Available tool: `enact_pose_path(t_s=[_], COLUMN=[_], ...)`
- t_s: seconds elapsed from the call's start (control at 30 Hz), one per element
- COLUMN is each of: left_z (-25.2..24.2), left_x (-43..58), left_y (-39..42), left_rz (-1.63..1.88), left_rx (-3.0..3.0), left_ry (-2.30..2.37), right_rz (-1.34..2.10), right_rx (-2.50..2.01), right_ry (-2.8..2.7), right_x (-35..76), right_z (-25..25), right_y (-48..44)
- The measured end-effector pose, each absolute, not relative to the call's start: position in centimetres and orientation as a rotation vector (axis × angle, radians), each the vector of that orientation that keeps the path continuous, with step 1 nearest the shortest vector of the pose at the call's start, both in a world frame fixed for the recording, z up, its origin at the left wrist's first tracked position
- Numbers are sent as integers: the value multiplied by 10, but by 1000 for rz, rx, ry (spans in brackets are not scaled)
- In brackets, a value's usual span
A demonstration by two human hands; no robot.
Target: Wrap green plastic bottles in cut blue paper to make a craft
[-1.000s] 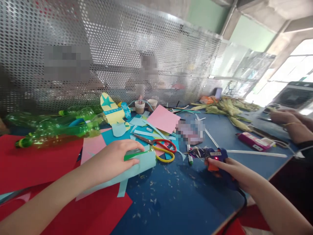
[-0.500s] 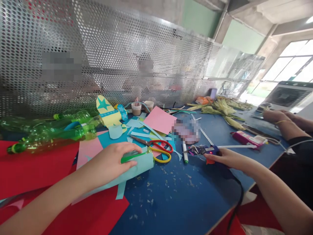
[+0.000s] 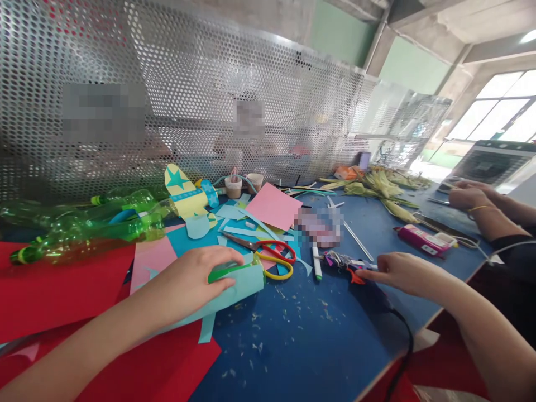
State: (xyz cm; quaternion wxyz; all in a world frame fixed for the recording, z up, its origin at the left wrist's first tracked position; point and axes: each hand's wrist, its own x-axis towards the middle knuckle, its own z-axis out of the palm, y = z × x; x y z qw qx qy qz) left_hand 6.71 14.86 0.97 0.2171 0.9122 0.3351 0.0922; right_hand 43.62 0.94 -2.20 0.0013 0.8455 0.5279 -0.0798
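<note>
Mid-frame, our left hand (image 3: 195, 279) still pinches the wrapped bottle (image 3: 243, 283). At right, our right hand (image 3: 402, 273) now curls beside the glue gun (image 3: 342, 261), grip unclear.

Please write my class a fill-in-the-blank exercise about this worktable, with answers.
The left hand holds a green bottle partly wrapped in light ____ paper.
The scissors have yellow and ____ handles.
By the right hand, the glue gun has an attached trigger coloured ____.
The white marker has a ____ end.
Missing words: blue; red; orange; green.
</note>
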Motion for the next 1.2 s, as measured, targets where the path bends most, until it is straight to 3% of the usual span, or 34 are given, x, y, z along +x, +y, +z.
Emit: enact_pose_path(t_s=[0.1,0.23,0.37,0.57,1.07,1.2], left_z=[10,12,12,9,7,6], left_x=[66,66,67,66,67,66], left_y=[149,147,147,148,150,152], left_rz=[232,229,241,252,232,246], left_rx=[2525,2533,2546,2542,2555,2552], left_ry=[925,925,913,910,891,869], right_rz=[-179,-439,-309,-138,-112,194], right_rx=[2665,2548,2386,2318,2328,2574], right_ry=[1856,2234,2426,2491,2619,2620], right_x=[414,379,358,351,340,348], right_z=[-19,-28,-41,-51,-51,-32], right_y=[11,16,23,28,32,33])
